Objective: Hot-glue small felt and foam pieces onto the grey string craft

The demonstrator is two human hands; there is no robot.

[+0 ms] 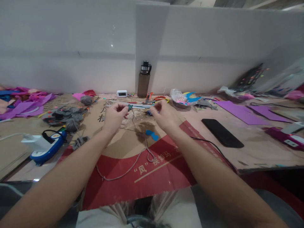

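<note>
My left hand [114, 116] is closed in a pinch on a small dark green piece [130, 107], too small to name exactly. From it a strand of grey yarn [134, 123] hangs and loops over the cardboard below. Level with it, a little to the right, my right hand [163, 114] has its fingers curled together; whatever they may hold is hidden. Between and below both hands, blue cut pieces [152, 135] lie on the brown and red cardboard [163, 177].
Behind the hands stand a bottle [143, 80] and a small white digital clock [122, 93]. Scissors [148, 98] lie nearby. Grey yarn balls [72, 125] and a blue power strip [48, 148] are left; a bowl [181, 103], black phone [222, 133] and purple sheets [241, 112] are right.
</note>
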